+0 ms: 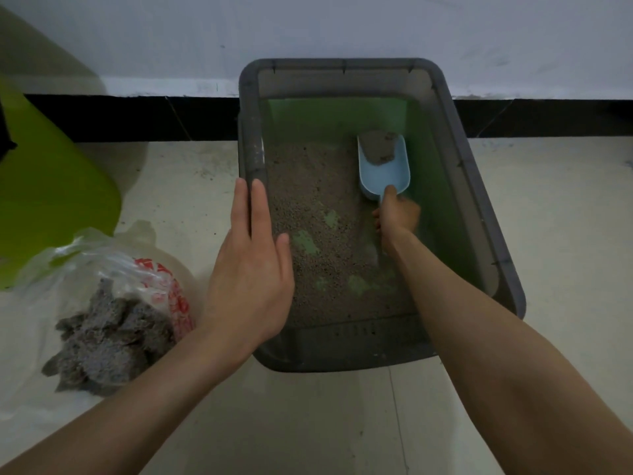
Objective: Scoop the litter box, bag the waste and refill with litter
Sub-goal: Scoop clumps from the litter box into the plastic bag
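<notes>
A grey litter box with a green inner floor stands on the floor against the wall. A thin layer of brown litter covers its left part, with green patches showing through. My right hand grips the handle of a light blue scoop inside the box; the scoop holds a grey clump at its far end. My left hand lies flat with straight fingers over the box's left rim. A clear plastic bag with red print, on the floor at the left, holds several grey clumps.
A lime green plastic object stands at the far left beside the bag. A white wall with a black skirting runs behind the box. Pale floor tiles extend to the right and in front.
</notes>
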`<state>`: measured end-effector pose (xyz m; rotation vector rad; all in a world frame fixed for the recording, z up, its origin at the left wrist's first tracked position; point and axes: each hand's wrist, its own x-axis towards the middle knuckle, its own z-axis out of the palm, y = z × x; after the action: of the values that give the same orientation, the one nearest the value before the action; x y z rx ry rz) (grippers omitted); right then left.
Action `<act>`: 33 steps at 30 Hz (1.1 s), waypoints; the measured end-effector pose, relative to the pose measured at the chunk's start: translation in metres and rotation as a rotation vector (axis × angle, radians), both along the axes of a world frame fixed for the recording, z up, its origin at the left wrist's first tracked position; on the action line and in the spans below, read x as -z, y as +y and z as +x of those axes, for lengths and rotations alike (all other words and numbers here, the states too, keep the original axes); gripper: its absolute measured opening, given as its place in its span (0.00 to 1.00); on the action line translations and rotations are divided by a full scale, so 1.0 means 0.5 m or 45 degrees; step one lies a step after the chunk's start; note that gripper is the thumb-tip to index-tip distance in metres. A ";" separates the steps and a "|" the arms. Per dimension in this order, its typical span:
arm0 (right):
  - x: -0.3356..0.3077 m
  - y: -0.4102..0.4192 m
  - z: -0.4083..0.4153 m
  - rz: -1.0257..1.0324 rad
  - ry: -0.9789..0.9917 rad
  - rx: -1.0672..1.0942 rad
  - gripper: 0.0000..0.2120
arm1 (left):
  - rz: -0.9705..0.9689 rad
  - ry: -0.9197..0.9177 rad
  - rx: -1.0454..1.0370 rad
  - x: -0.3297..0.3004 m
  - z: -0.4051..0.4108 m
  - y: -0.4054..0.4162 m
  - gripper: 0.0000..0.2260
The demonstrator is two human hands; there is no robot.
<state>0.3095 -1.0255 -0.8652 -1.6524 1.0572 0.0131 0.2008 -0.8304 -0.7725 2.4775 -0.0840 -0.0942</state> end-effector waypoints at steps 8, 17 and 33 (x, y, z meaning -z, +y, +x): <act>-0.002 0.000 -0.015 0.141 -0.152 0.008 0.13 | 0.000 0.005 0.000 0.001 0.000 0.000 0.28; -0.023 0.017 -0.033 0.120 -0.163 -0.157 0.11 | 0.003 0.016 -0.016 -0.001 0.002 -0.001 0.28; -0.108 0.052 -0.025 -0.580 -0.030 -0.798 0.15 | 0.048 0.034 -0.052 -0.006 0.002 -0.004 0.28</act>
<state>0.2972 -0.9995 -0.8111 -2.3389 0.5033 0.1746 0.2018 -0.8323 -0.7695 2.5135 -0.0204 -0.1127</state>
